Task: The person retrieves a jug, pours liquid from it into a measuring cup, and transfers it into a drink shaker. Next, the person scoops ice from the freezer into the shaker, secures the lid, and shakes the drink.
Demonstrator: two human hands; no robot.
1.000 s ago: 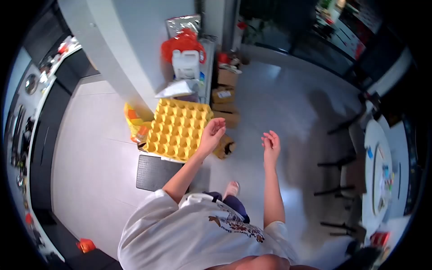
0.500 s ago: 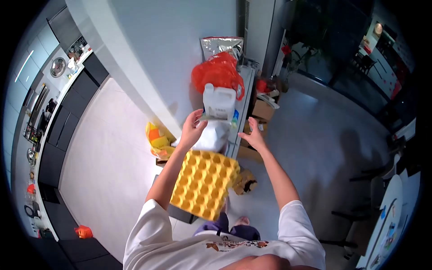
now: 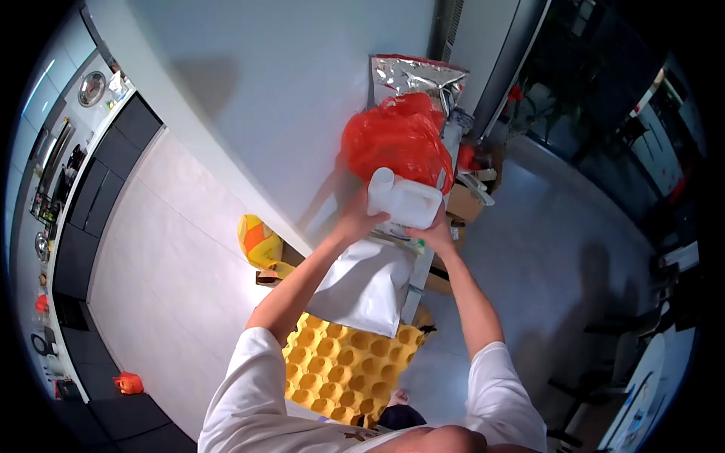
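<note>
Hands (image 3: pixel 360 217) clasp a white jug (image 3: pixel 411 204) between them, neck (image 3: pixel 382 180) up, long axis roughly upright.

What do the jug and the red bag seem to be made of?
Jug: probably smooth, slightly glossy plastic, judging by its cloudy white, molded body with built-in handle. Red bag: likely thin, shiny plastic film, given its crinkles and highlights.

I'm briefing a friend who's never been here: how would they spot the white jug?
Find the big pale wall, then the crumpled red bag beside it. Just nearer the person, the white jug is held between the left hand and right hand. Unlike the soft white packet nearer still, it is stiff, with a round neck and a built-in handle.
</note>
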